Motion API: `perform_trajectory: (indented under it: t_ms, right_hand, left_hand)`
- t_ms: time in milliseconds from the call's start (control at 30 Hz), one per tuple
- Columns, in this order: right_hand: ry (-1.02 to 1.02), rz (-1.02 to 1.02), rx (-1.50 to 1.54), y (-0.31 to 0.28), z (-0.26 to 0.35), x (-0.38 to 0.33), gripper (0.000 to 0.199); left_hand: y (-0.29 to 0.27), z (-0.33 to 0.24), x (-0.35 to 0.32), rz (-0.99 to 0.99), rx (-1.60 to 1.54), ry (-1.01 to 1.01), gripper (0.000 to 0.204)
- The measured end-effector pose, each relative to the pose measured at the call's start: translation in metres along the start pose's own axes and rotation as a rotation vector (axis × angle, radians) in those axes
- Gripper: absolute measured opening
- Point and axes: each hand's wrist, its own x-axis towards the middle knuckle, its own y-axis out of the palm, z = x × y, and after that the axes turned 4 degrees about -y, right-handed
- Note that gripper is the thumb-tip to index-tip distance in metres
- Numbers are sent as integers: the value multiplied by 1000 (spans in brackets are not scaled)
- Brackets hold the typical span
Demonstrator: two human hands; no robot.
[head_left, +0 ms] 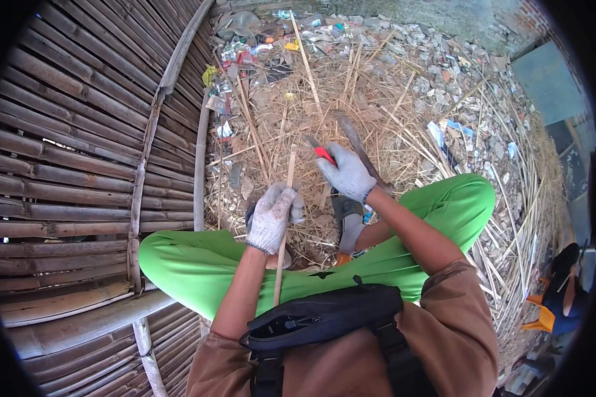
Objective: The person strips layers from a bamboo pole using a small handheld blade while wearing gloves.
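Observation:
My left hand (271,217), in a whitish knit glove, is closed round a thin pale bamboo strip (291,171). The strip runs from beyond the glove back over my lap toward the black waist bag. My right hand (348,173), gloved the same way, grips a red-handled knife (324,155) whose short blade points up and to the left. The blade is apart from the strip, a little to the right of its far end. A dark curved tool, perhaps a sickle (361,145), lies on the ground just past my right hand.
A bamboo slat wall (73,159) rises at the left. Straw, shavings and loose strips (304,63) cover the rubble ground, with litter at the far left. Long thin strips (520,231) lie at the right. An orange chair (542,311) with dark things stands at far right.

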Motion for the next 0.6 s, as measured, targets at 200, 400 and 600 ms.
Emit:
perform_trajectory:
  t_ms: [200,400,600]
  right_hand:
    - [-241,-146,-201,27,-1,-14,24]
    - [-161,-22,-495,41,-19,0,29]
    - [-37,-18,-598,39,-27,9,37]
  left_hand:
    - [1,12,8,51,-39,-30,27]
    - [7,13,11,68,31,-88,25]
    - [15,19,15,-37,300,-40,23]
